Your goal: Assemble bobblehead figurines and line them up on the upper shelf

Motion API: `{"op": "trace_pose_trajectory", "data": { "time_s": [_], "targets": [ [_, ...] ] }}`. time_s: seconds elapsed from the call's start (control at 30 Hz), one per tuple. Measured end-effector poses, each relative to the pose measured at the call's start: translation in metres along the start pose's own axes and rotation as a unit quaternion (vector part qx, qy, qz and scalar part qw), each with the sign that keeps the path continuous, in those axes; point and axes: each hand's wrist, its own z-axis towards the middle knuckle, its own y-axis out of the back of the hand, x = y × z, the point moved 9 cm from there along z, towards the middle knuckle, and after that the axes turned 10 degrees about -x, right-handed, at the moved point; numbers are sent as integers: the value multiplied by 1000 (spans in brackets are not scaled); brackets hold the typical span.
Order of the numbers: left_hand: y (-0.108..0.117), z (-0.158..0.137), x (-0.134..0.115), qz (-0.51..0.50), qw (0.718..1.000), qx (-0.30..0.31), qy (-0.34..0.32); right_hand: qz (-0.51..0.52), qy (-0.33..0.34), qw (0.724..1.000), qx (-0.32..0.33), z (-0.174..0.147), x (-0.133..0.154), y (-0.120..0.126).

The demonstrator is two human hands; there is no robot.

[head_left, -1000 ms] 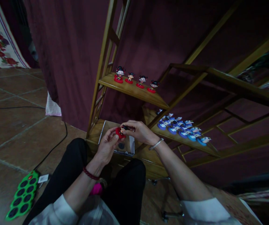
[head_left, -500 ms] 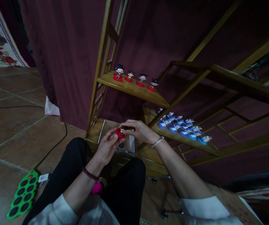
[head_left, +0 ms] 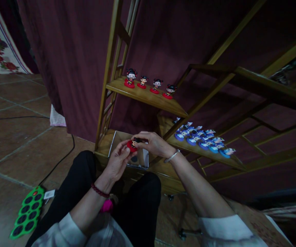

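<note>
Red-based figurine, clamped in left fingers and right fingers, box behind partly hidden

The single view looks forward and down from the person's head, near and above the bare fingers, facing the brown, open-framed wooden shelf unit beyond them.

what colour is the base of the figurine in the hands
The base is red, seen best in the head view.
</note>
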Motion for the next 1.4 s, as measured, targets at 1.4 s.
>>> {"op": "trace_pose_trajectory", "data": {
  "time_s": [1.4],
  "targets": [
    [-25,7,-25,-23,998,-14,-48,132,-32,976,-170,-9,-9,17]
  ]
}}
